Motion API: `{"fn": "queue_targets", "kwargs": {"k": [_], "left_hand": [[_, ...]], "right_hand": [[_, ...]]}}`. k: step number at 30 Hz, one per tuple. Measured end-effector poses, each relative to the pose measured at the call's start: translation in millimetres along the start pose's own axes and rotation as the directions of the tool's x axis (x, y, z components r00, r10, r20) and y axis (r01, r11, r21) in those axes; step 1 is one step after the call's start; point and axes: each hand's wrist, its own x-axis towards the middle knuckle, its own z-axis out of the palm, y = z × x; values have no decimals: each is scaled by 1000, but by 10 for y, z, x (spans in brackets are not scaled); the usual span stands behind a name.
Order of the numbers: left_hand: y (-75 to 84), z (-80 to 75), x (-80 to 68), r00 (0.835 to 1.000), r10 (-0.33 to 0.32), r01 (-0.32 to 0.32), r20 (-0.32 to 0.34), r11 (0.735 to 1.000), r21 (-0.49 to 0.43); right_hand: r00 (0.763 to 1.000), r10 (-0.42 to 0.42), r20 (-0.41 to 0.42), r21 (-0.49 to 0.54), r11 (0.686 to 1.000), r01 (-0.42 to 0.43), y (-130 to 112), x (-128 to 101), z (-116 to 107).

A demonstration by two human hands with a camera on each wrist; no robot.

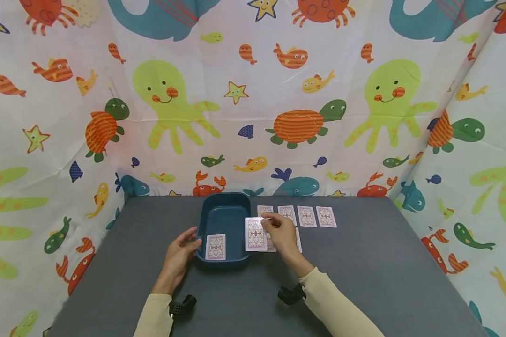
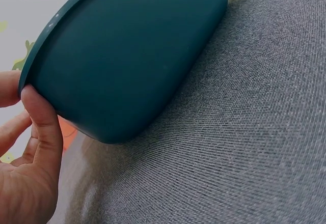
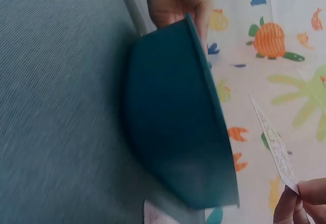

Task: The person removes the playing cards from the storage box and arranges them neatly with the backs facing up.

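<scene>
Here, card (image 1: 215, 248) in blue tray (image 1: 225, 220), left hand (image 1: 183, 246) gripping its rim (image 2: 52, 23), right hand (image 1: 283, 238) pinching another card (image 1: 255, 235)

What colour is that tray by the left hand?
The tray is a plain dark blue-green; it shows best in the left wrist view.

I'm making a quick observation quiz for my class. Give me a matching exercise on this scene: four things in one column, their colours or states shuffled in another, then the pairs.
Things:
1. left hand
2. right hand
3. tray
4. table

Colours or states:
A. grey
B. pinches a card
C. dark teal
D. grips a rim

Pairs: 1-D, 2-B, 3-C, 4-A
</scene>
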Motion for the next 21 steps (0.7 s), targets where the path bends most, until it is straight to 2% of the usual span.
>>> {"fn": "queue_targets", "kwargs": {"k": [9, 21], "left_hand": [[3, 7, -10, 1000, -3, 3, -10, 1000, -5], [-13, 2, 12, 1000, -4, 4, -9, 1000, 2]], "right_hand": [[999, 34, -26, 4, 999, -34, 218, 23, -293], [996, 57, -63, -79, 995, -62, 455, 75, -677]]}}
